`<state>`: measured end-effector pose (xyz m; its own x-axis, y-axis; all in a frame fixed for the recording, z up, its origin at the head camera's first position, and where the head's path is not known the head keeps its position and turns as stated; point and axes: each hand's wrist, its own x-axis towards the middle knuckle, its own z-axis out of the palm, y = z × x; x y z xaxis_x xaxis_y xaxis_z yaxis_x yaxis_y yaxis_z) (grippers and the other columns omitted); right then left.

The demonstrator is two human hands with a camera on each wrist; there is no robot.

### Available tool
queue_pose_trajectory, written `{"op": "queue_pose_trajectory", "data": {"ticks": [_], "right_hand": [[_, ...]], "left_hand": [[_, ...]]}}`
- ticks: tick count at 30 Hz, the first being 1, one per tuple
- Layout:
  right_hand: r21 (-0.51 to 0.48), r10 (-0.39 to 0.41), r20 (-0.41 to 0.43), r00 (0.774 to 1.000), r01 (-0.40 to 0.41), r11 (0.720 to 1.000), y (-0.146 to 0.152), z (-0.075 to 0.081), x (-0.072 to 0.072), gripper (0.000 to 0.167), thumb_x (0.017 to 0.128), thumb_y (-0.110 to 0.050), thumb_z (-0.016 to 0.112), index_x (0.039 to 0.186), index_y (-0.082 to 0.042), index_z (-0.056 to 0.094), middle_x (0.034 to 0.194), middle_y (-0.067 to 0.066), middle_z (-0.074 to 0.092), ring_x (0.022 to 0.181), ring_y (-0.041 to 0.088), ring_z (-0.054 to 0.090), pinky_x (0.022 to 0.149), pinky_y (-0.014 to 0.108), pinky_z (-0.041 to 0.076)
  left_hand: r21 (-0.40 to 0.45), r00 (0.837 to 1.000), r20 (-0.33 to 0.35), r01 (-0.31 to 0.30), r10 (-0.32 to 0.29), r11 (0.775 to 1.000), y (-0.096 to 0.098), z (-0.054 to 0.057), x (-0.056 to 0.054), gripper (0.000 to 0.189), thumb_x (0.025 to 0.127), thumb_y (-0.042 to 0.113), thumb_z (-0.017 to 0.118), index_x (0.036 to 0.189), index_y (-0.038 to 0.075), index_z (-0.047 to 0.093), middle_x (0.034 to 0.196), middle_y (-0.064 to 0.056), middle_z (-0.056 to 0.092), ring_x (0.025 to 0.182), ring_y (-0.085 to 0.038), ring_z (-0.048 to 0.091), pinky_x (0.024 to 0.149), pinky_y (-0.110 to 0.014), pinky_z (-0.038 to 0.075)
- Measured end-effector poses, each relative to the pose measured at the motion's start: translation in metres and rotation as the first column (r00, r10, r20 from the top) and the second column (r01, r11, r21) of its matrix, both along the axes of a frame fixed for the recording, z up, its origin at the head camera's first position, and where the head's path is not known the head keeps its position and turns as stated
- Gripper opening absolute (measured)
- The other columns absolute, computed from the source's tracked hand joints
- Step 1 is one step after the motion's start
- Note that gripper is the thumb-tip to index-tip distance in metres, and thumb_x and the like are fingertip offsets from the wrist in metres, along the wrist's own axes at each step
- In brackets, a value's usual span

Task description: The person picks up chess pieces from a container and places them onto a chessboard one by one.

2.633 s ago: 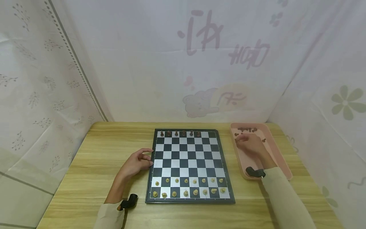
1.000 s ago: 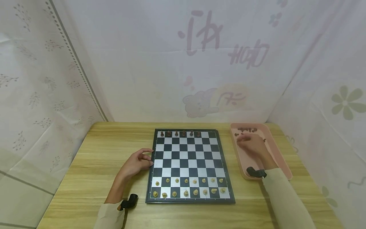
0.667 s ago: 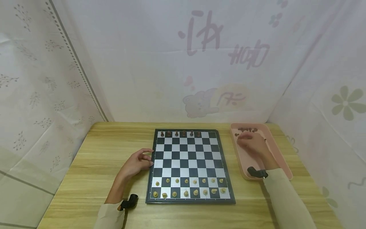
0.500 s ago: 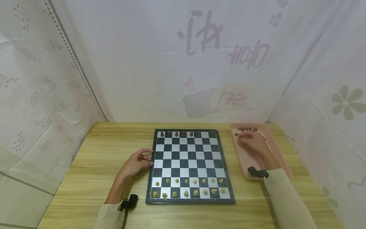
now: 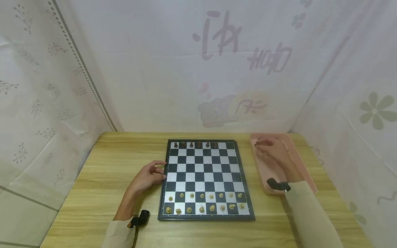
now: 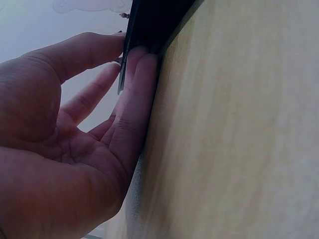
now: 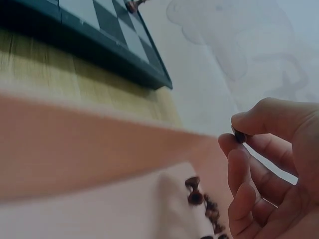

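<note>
Between thumb and index finger my right hand point(image 7: 271, 159) pinches a small dark chess piece point(image 7: 239, 135), most of it hidden by the fingertips. In the head view this hand is above the far part of a pink tray point(image 5: 270, 177). Below it, in the right wrist view, several dark chess pieces point(image 7: 194, 191) lie in the tray. My left hand point(image 5: 148, 176) grips the left edge of the chessboard point(image 5: 199, 167); the left wrist view has the thumb above that edge and other fingers beneath it. Several brown pieces point(image 5: 199, 144) stand along the board's far row, stopping short of its right corner.
Light chess pieces point(image 5: 202, 209) fill the two rows nearest me. The board and tray rest on a wooden table point(image 5: 124, 151), with a strip of tabletop between them. Pale printed cloth point(image 5: 155, 86) hangs behind the table and at both sides.
My right hand has risen slightly from among the pieces toward the tray's far end, and its thumb and index finger now point left holding a dark piece. The left hand and board stay put.
</note>
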<state>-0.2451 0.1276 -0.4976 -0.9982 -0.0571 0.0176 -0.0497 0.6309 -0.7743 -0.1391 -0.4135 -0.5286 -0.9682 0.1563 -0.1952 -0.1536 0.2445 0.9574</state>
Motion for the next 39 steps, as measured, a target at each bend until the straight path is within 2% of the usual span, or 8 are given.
{"op": "queue_pose_trajectory", "data": {"ticks": [5,9,14,19,23,28,35,39], "right_hand": [[-0.048,0.01,0.005,1.0,-0.01,0.999,-0.015,0.006,-0.001,0.043,0.105,-0.025,0.079,0.137,0.002,0.07,0.132,0.023,0.073,0.109,0.02,0.068,0.082,0.027,0.058],[-0.051,0.04,-0.042,0.998,-0.043,0.998,-0.027,0.009,-0.005,0.038,0.103,-0.019,0.081,0.132,0.003,0.073,0.128,0.021,0.075,0.108,0.015,0.066,0.083,0.026,0.057],[-0.028,0.103,-0.086,0.991,-0.105,0.994,-0.043,0.013,-0.011,0.024,0.102,-0.014,0.081,0.121,0.001,0.076,0.119,0.019,0.077,0.105,0.021,0.067,0.083,0.025,0.055],[-0.026,0.134,-0.079,0.988,-0.136,0.99,-0.06,0.015,-0.016,0.02,0.102,-0.012,0.079,0.119,0.0,0.077,0.119,0.018,0.077,0.107,0.029,0.068,0.09,0.034,0.055],[-0.018,0.139,-0.05,0.989,-0.14,0.99,-0.074,0.015,-0.02,0.021,0.102,-0.014,0.08,0.119,-0.002,0.077,0.122,0.018,0.075,0.11,0.034,0.067,0.093,0.043,0.052],[0.02,0.142,-0.003,0.99,-0.142,0.99,-0.089,0.014,-0.024,0.02,0.102,-0.017,0.08,0.117,-0.005,0.078,0.122,0.017,0.073,0.11,0.036,0.067,0.088,0.045,0.055],[0.086,0.173,-0.019,0.985,-0.17,0.982,-0.102,0.002,-0.035,0.017,0.102,-0.018,0.079,0.116,-0.008,0.08,0.119,0.013,0.077,0.111,0.035,0.068,0.096,0.051,0.055],[0.082,0.18,-0.026,0.983,-0.177,0.981,-0.107,-0.009,-0.043,0.016,0.099,-0.017,0.082,0.112,-0.009,0.082,0.113,0.008,0.079,0.107,0.031,0.068,0.093,0.047,0.054]], "left_hand": [[-0.015,1.0,-0.005,0.002,-0.002,1.0,0.0,0.0,0.0,0.055,0.094,-0.002,0.079,0.147,-0.002,0.062,0.11,-0.018,0.07,0.092,-0.027,0.069,0.083,-0.037,0.058],[-0.023,1.0,0.007,-0.004,0.004,1.0,0.0,0.0,0.0,0.054,0.094,-0.001,0.079,0.146,0.0,0.063,0.11,-0.018,0.071,0.092,-0.028,0.07,0.083,-0.037,0.058],[-0.025,1.0,0.023,-0.019,0.02,1.0,0.001,0.0,-0.001,0.053,0.095,0.0,0.079,0.146,0.001,0.064,0.11,-0.018,0.071,0.094,-0.029,0.07,0.083,-0.035,0.057],[-0.023,1.0,0.024,-0.02,0.02,1.0,0.0,0.0,-0.001,0.054,0.095,0.0,0.079,0.146,0.001,0.063,0.11,-0.018,0.071,0.094,-0.029,0.069,0.084,-0.035,0.057],[-0.017,1.0,0.013,-0.01,0.01,1.0,0.0,-0.001,-0.001,0.056,0.095,0.0,0.079,0.148,-0.001,0.062,0.111,-0.018,0.07,0.093,-0.028,0.069,0.084,-0.037,0.057],[-0.013,1.0,0.007,-0.008,0.008,1.0,0.0,-0.001,-0.001,0.056,0.095,-0.001,0.079,0.148,-0.001,0.061,0.111,-0.018,0.07,0.093,-0.027,0.069,0.083,-0.037,0.057],[-0.019,1.0,0.01,-0.012,0.012,1.0,0.001,0.0,-0.001,0.054,0.095,-0.001,0.079,0.146,0.0,0.062,0.11,-0.017,0.071,0.093,-0.028,0.069,0.084,-0.036,0.056],[-0.02,1.0,0.006,-0.008,0.008,1.0,0.002,0.0,-0.001,0.055,0.094,-0.001,0.079,0.147,0.0,0.062,0.111,-0.018,0.071,0.093,-0.027,0.069,0.084,-0.036,0.056]]}}
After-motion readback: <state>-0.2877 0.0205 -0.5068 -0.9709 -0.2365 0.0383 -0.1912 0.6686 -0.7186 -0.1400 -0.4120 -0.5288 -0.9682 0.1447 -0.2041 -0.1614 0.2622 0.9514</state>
